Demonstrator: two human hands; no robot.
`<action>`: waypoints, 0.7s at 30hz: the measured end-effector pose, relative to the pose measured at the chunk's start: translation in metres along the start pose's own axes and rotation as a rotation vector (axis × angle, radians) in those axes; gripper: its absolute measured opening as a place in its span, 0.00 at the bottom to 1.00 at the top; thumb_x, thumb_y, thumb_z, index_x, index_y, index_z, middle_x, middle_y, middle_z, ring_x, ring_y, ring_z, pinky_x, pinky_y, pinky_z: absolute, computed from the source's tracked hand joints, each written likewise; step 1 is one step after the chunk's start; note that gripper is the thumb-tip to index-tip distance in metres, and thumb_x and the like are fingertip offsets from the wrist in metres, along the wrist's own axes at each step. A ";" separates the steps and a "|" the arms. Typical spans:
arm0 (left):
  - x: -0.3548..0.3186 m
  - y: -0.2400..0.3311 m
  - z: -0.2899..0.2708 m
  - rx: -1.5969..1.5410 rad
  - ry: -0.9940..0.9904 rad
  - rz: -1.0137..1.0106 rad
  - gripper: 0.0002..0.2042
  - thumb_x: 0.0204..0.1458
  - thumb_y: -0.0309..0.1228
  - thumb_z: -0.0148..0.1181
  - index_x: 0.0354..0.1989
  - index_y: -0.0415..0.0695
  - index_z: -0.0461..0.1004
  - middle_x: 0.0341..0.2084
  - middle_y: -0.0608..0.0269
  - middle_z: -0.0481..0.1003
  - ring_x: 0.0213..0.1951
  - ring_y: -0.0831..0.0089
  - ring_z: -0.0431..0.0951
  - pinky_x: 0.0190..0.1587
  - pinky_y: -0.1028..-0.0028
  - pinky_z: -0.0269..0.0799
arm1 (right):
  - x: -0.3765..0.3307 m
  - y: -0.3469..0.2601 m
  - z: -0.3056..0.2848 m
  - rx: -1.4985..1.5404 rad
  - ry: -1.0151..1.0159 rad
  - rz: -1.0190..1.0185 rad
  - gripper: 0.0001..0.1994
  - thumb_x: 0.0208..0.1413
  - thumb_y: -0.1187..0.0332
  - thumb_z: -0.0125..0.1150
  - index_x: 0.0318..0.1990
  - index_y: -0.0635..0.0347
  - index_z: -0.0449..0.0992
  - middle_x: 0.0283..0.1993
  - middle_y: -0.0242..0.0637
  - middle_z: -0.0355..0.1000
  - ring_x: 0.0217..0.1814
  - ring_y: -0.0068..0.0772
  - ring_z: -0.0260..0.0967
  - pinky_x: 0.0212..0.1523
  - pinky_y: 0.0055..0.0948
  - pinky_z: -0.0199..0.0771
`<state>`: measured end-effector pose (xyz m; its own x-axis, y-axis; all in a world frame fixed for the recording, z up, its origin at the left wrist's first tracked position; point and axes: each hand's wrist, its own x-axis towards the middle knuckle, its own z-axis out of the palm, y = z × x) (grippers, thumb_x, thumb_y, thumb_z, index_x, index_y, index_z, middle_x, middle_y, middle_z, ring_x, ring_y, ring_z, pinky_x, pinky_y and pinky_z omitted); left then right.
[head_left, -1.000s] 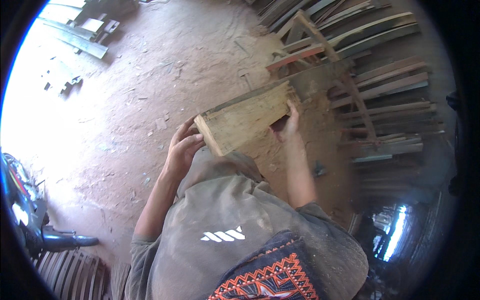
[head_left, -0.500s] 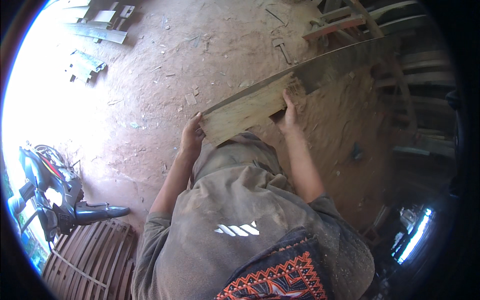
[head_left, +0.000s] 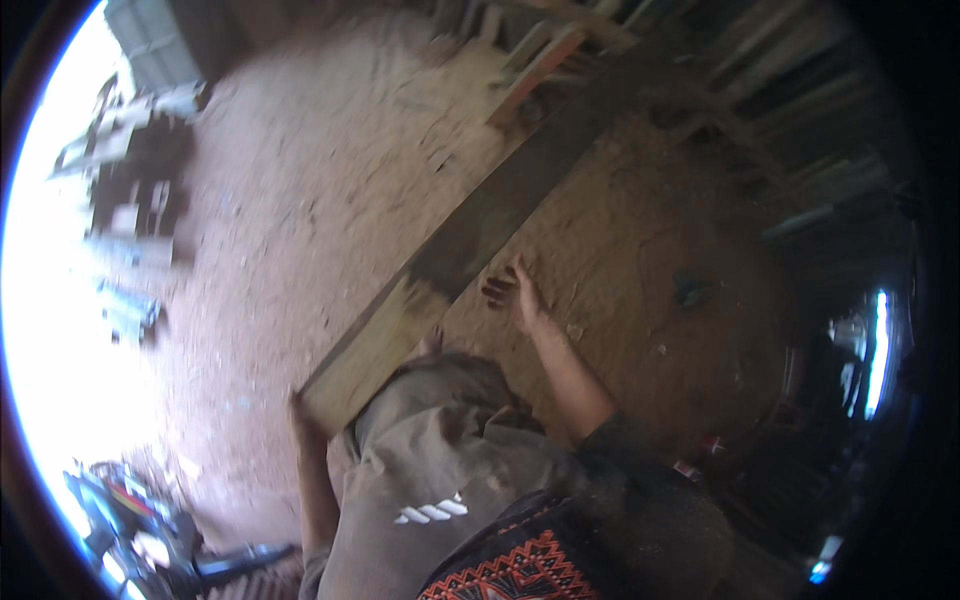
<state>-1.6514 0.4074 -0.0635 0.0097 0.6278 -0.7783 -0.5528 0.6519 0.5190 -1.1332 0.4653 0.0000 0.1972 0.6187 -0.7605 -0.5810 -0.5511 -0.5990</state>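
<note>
A long wooden board (head_left: 468, 240) slants from my lap up to the far right. Its near stretch is pale, and the rest is dark. At the near left end, my left hand (head_left: 306, 418) is closed on the board, its fingers largely hidden and blurred. My right hand (head_left: 520, 298) is off the board, just to the right of its lower edge, with the fingers spread and nothing in them.
Several wood offcuts (head_left: 135, 250) lie at the left. A wooden frame with a reddish bar (head_left: 535, 75) stands near the board's far end. Stacked planks (head_left: 800, 100) fill the far right. A motorcycle (head_left: 150, 530) stands at lower left. A bluish object (head_left: 688, 290) lies on the dirt floor.
My right hand has let go of the board and opened beside it. In the picture, the board slants more steeply and its near end sits lower left, still in my left hand. The view has turned.
</note>
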 end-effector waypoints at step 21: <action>0.176 0.214 0.169 0.610 0.125 0.162 0.39 0.63 0.61 0.47 0.67 0.35 0.61 0.58 0.46 0.70 0.57 0.54 0.74 0.59 0.55 0.72 | 0.184 -0.160 0.121 0.060 0.281 -0.508 0.47 0.56 0.36 0.64 0.68 0.72 0.64 0.70 0.48 0.66 0.73 0.39 0.62 0.70 0.33 0.63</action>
<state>-1.6272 0.7293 -0.0302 -0.1512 0.7083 -0.6896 0.0342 0.7009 0.7124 -1.0999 0.7353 -0.0140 0.6601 0.6203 -0.4237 -0.4007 -0.1863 -0.8970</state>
